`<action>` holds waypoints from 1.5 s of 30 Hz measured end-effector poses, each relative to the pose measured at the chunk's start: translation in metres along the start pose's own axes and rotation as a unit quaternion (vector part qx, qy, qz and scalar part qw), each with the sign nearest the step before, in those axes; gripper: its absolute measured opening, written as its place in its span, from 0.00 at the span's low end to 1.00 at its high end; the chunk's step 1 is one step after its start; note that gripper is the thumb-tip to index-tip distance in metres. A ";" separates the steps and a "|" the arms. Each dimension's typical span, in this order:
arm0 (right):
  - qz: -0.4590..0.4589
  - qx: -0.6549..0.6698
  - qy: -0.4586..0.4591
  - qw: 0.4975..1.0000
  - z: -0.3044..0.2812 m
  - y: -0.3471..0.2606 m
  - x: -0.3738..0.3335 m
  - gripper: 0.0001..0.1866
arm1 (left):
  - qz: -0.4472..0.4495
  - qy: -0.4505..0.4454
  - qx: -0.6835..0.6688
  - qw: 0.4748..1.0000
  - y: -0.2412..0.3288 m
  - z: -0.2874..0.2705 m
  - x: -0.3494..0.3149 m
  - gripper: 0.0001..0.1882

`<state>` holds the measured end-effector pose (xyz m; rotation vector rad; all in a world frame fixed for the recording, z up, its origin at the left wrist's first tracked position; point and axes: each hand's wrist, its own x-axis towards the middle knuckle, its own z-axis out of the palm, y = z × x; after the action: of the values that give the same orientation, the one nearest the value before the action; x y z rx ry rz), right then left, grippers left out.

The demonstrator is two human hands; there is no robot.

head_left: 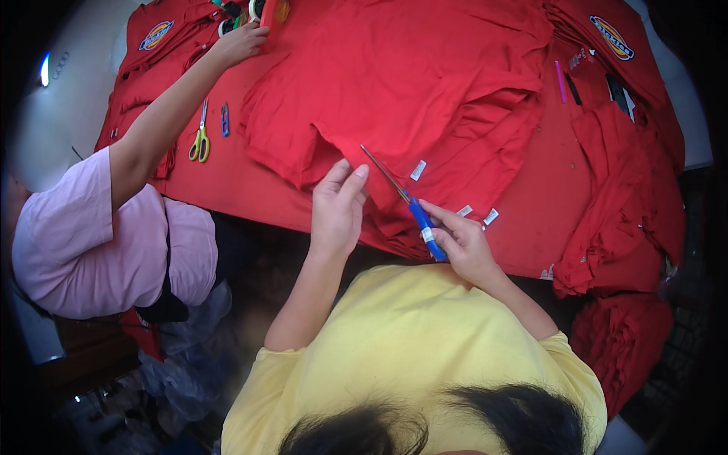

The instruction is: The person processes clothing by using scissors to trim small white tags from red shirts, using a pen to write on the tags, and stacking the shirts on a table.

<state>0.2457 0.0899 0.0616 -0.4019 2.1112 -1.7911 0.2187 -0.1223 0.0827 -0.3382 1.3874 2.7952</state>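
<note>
A large red garment (425, 68) lies spread and creased over the table in front of me, with small white labels (418, 170) on its near part. My left hand (339, 205) is closed at the garment's near edge, thumb and forefinger pinching the cloth. In my right hand (462, 243) is a pair of blue-handled thread snips (426, 227). Their long, pointed metal blades angle up and left over the garment, the tip a little beyond my left fingertips.
Yellow-handled scissors (199, 144) and small blue snips (225, 120) lie on the red table (250, 189) at left. A co-worker's hand (244, 44) reaches to tape rolls at the far left. Red garments (607, 182) are piled at right, near a pink pen (560, 82).
</note>
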 end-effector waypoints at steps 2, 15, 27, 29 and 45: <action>-0.052 -0.032 0.001 0.998 0.003 0.004 0.001 0.25 | 0.008 -0.003 0.002 1.000 0.000 -0.004 0.002 0.24; -0.010 -0.017 -0.012 1.000 0.002 0.006 0.006 0.25 | -0.017 -0.010 -0.003 1.000 0.005 -0.002 0.002 0.23; 0.016 -0.008 0.107 0.994 0.000 -0.003 0.038 0.35 | -0.202 -0.051 0.042 0.977 -0.044 -0.005 -0.028 0.18; 0.031 -0.008 0.102 0.994 0.002 0.005 0.042 0.35 | -0.238 -0.069 0.051 0.967 -0.054 -0.006 -0.034 0.14; 0.113 0.119 0.083 0.983 -0.013 0.017 -0.006 0.30 | -0.213 0.039 -0.151 0.964 -0.037 -0.007 -0.032 0.37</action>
<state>0.2455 0.1073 0.0475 0.0485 1.9225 -1.9646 0.2546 -0.1019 0.0555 -0.6673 0.7695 2.6349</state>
